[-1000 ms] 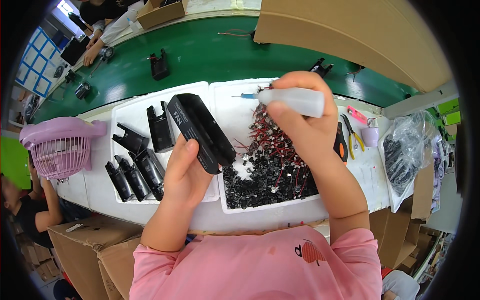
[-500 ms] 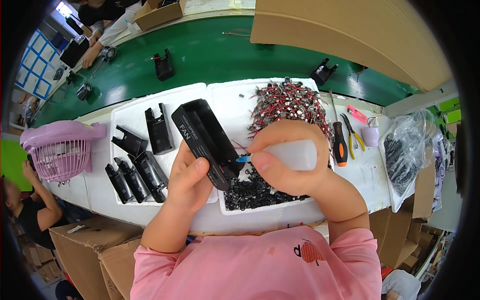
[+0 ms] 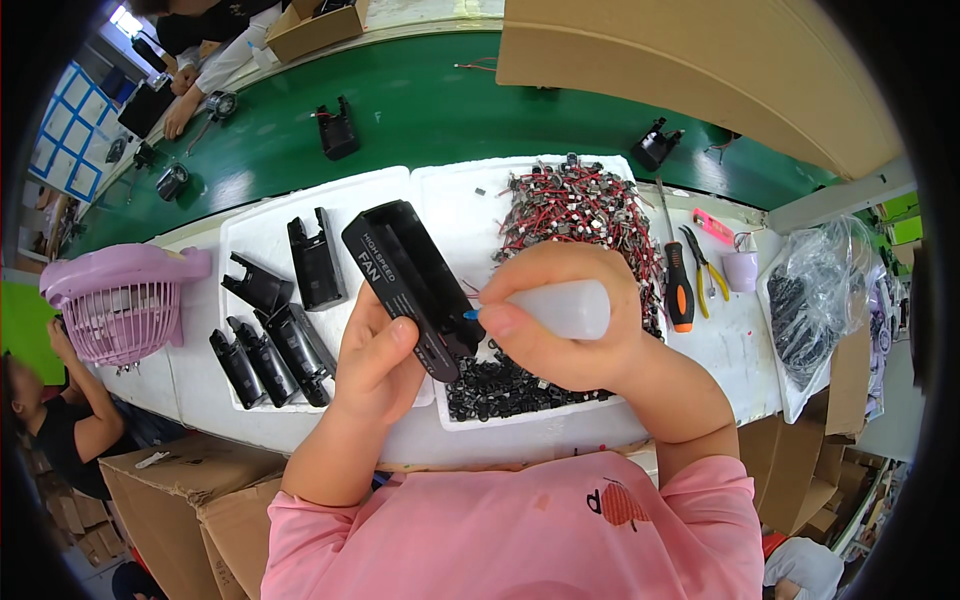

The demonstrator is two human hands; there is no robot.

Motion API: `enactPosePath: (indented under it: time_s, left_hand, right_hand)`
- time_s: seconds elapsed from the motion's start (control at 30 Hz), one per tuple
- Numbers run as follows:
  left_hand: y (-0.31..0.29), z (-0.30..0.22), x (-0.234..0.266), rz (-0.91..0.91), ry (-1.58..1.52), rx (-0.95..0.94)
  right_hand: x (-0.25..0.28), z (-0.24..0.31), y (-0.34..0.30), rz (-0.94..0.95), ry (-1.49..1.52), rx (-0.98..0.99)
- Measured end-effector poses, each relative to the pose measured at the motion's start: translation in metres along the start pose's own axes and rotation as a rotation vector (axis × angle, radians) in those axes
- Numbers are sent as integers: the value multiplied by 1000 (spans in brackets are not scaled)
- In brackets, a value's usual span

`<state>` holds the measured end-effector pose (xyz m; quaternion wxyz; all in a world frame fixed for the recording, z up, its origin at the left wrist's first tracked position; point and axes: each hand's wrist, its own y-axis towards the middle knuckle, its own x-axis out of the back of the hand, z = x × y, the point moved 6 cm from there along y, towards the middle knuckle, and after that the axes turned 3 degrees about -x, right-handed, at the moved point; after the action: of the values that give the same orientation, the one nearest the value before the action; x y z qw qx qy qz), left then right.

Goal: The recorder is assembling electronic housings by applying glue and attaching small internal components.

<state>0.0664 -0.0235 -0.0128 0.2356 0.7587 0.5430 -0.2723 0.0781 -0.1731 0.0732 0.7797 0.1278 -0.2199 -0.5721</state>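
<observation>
In my left hand is a black plastic fan housing, its hollow side turned up and to the right. My right hand is closed round a white squeeze bottle with a blue nozzle. That nozzle points left into the lower part of the housing; whether it touches is hidden. Beyond and below my right hand lie a heap of red-and-black wired parts and a pile of small black parts, both in a white foam tray.
Several black housings lie on a foam sheet at left, beside a pink fan. A screwdriver, pliers and a pink cutter lie at right. The green conveyor belt carries more housings. A co-worker's arm reaches in.
My right hand has moved slightly left with the squeeze bottle, bringing the nozzle further into the housing. My left hand stays in place. The housings on the belt have shifted right.
</observation>
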Motion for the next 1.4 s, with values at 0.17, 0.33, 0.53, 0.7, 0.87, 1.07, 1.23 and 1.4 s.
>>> enactPosePath:
  time_s: [0.17, 0.33, 0.53, 0.7, 0.87, 1.07, 1.23, 1.4]
  left_hand:
    - [0, 1, 0, 14, 9, 15]
    - [1, 0, 1, 22, -10, -17]
    - [1, 1, 3, 42, -19, -7]
    - [0, 0, 3, 46, -67, -26]
    - [5, -3, -1, -4, -8, -74]
    - [7, -14, 15, -157, 98, -250]
    - [8, -27, 8, -154, 92, -378]
    - [1, -26, 8, -46, 134, -384]
  right_hand:
    - [-1, -2, 1, 18, -16, -28]
    - [1, -1, -1, -16, 11, 15]
    - [-2, -3, -2, 12, -13, 14]
    - [10, 1, 1, -124, 24, 38]
    - [15, -26, 38, -184, -368, -34]
    - [-13, -93, 57, 301, -1024, 13]
    - [-20, -88, 44, 326, -1162, 107]
    - [-29, -51, 5, 512, -1046, 22]
